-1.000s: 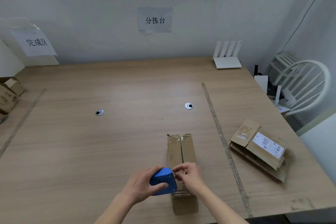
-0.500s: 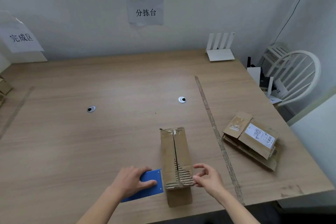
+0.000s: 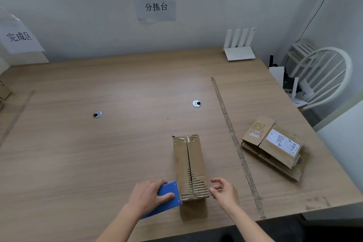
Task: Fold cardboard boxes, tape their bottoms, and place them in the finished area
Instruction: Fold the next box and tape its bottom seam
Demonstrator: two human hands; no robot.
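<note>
A: So where was the box (image 3: 189, 165)?
B: Between both hands — left hand (image 3: 146, 195) gripped the blue tape dispenser (image 3: 168, 197) against it; right hand (image 3: 224, 192) loosely curled, held nothing.

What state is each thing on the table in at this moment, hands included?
Folded box: lying on the table, flaps closed, centre seam untaped along most of its length.
Blue tape dispenser: beside the box's near end, on its left.
Left hand: holds the dispenser.
Right hand: fingers loosely curled, empty, just right of the box.
Flat cardboard stack: unfolded, right of the tape line.
</note>
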